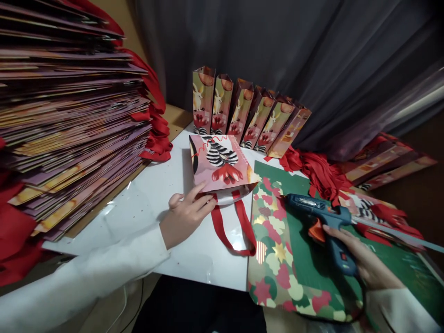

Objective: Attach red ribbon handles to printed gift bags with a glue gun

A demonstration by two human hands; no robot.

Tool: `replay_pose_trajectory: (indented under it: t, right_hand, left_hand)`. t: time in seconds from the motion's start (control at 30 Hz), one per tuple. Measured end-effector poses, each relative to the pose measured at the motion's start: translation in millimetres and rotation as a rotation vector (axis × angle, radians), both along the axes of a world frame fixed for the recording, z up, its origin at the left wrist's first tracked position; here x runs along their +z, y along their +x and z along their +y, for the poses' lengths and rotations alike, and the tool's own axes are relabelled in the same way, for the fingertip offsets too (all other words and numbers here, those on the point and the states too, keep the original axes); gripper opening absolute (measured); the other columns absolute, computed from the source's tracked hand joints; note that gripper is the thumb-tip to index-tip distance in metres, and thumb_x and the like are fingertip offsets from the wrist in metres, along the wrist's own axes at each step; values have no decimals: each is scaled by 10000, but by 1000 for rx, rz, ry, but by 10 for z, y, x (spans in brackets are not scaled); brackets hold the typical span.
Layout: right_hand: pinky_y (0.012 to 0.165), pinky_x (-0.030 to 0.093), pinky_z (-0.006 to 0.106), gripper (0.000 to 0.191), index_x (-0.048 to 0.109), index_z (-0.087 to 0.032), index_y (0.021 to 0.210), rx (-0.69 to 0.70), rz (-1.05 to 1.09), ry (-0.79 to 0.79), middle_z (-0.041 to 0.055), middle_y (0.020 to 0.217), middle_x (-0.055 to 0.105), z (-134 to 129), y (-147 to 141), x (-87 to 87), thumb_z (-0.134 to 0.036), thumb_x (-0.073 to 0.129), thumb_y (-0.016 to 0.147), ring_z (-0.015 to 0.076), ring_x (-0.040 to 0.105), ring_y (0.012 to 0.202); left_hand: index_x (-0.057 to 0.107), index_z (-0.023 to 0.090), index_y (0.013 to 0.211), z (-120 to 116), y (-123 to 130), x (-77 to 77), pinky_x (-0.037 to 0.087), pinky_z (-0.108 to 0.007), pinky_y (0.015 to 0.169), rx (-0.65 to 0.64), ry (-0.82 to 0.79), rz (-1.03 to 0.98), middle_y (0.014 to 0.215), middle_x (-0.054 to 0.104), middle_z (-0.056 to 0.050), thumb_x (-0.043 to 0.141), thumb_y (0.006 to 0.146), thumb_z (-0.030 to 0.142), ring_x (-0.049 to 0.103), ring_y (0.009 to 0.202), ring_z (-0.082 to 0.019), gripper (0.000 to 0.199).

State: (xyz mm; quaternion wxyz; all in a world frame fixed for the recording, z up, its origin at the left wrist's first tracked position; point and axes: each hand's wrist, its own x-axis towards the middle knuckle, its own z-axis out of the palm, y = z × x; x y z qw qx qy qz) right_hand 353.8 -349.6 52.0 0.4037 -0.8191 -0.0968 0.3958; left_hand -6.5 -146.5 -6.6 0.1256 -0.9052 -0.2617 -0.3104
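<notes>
A pink paper bag [225, 162] with a zebra-striped print lies on the white tabletop [135, 217], its mouth toward me and a red ribbon handle [248, 231] looping out of it. My left hand [189, 212] rests at the bag's open edge, fingers spread, touching the near left side. On the right, my right hand [357, 252] is wrapped round the handle of a dark blue glue gun [317, 208] with an orange trigger. The gun's nozzle points left, above a green patterned board [277, 259]. A clear glue stick sticks out of its back.
A tall stack of flat bags [76, 115] with red ribbons fills the left. Several upright bags [239, 111] stand in a row at the back. Red ribbons [319, 171] and more bags [388, 162] lie at the right.
</notes>
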Motion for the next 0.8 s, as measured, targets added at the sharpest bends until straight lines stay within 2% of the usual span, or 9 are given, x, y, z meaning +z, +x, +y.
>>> replay_pose_trajectory:
  t: [0.1,0.23,0.3,0.43,0.47,0.53,0.6,0.67,0.8]
  right_hand:
    - [427,415,239,418,536,-219,775,57,-213,-97,-31,575,592,33,117,-123,-466,821,595,144,552,480]
    - [458,331,268,505,383,-238,533,442,-762,-265,-33,464,440,21,275,-225,-650,598,731,155,481,465]
    - [473,330,288,492,438,-233,553,587,-937,-408,-5,470,475,12,279,-232,-646,478,816,187,512,468]
    - [497,359,329,375,593,-184,789,597,-1301,-667,102,636,633,122,-5,-131,-477,403,926,288,632,596]
    - [523,381,340,326,606,-171,829,610,-1389,-645,124,692,656,189,-133,-95,-406,407,934,303,650,645]
    - [627,441,351,254,626,-162,880,722,-1439,-403,136,820,690,363,-438,-43,-271,402,931,289,673,755]
    - [718,477,313,248,633,-185,987,911,-1201,-42,100,940,708,575,-785,-39,-178,396,913,231,678,838]
    - [743,488,266,274,624,-201,1000,1104,-903,210,64,964,705,812,-1140,-88,-113,387,894,186,667,868]
    - [842,492,299,358,590,-114,1093,1245,-881,355,134,1068,673,1348,-1706,-277,-7,443,785,223,633,1001]
  left_hand:
    - [636,240,979,-8,9,21,227,-360,683,3,66,46,975,736,18,419,932,18,561,1207,-223,314]
    - [617,222,955,1,41,6,249,-355,706,96,171,121,903,713,7,409,917,-7,558,1220,-202,312]
    - [600,214,933,15,55,-39,259,-357,739,158,220,145,883,705,10,403,916,-8,550,1230,-178,297]
    - [573,210,910,35,59,-142,259,-357,797,194,155,189,895,700,-14,392,907,-18,497,1289,-157,291]
    - [568,211,898,36,61,-158,261,-355,804,188,119,204,883,697,-21,386,901,-27,483,1302,-159,300]
    - [557,212,860,33,79,-175,264,-352,824,175,67,228,853,693,-36,374,884,-44,459,1321,-169,316]
    - [557,207,851,23,115,-179,262,-355,859,169,21,227,879,704,-53,371,866,-55,441,1334,-182,322]
    - [577,200,891,7,162,-174,255,-364,882,174,-40,220,963,720,-68,369,855,-60,431,1341,-194,335]
    - [618,188,1025,-27,224,-147,250,-391,875,206,-100,221,1149,701,-93,357,870,-36,434,1340,-210,377]
